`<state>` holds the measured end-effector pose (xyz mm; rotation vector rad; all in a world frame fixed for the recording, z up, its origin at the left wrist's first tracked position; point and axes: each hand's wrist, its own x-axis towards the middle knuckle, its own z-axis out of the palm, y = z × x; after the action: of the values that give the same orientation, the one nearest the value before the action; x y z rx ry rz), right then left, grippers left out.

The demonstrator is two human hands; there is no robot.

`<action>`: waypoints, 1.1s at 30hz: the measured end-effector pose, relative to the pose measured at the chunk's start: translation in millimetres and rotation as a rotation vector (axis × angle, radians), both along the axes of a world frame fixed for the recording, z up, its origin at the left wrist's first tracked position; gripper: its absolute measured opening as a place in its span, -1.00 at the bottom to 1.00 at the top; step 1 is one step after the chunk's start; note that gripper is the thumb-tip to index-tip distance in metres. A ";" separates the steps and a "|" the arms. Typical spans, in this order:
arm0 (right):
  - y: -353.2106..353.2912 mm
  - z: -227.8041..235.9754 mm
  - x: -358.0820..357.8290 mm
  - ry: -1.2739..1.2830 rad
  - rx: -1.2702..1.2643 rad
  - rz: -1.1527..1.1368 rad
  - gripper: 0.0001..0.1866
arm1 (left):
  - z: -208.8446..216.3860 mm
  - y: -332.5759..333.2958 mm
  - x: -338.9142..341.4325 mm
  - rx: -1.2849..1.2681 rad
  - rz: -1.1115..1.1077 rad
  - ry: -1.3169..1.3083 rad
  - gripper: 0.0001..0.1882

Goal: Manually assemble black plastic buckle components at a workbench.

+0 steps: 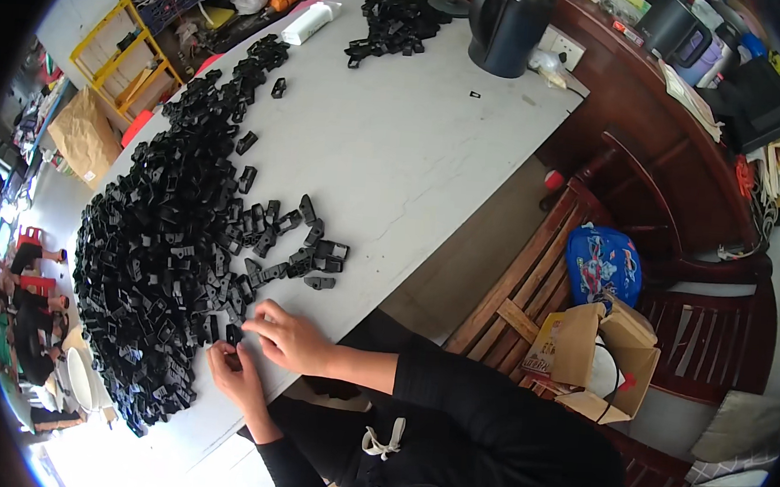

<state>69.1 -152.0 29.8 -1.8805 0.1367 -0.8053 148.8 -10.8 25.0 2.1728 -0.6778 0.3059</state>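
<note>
Where the large pile of black parts (150,254) spreads over the left of the frame, both your hands meet its right-hand edge, just below and left of centre. Between their fingertips: one small black part (234,333), lying at the tabletop. Your left hand (238,376), the lower of the two, has its fingers curled toward that piece; cannot tell whether they grip it. Your right hand (291,338), above and to the right, has its fingers bent and pointing left, tips just beside the same piece; grip there also unclear.

Above your right hand, near frame centre, a loose scatter of more parts (306,254) on the pale table (414,164). The main pile narrows toward the top of the frame, ending near a white packet (310,23). Smaller second heap (394,25) at top centre, with a dark kettle (511,30) standing to its right.

Right of frame: wooden bench (525,273), blue backpack (604,266) on it, open cardboard box (574,351) just below the backpack.
</note>
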 end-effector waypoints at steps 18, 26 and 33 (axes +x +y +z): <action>-50.5 14.1 -14.9 0.245 0.002 0.209 -0.80 | 28.2 -11.3 -22.7 0.107 0.066 -0.010 -0.72; -50.3 8.1 -13.3 0.264 0.164 0.181 -0.82 | 26.7 -8.5 -15.3 0.104 -0.071 -0.031 -0.73; -41.7 19.7 9.9 -0.031 -0.410 0.296 -0.68 | 24.4 -3.8 -13.0 -0.048 -0.248 0.125 -0.56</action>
<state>79.0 -193.7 49.5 -2.2015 -0.3441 -0.6922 135.9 -14.6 49.4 2.0170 -0.8493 0.0553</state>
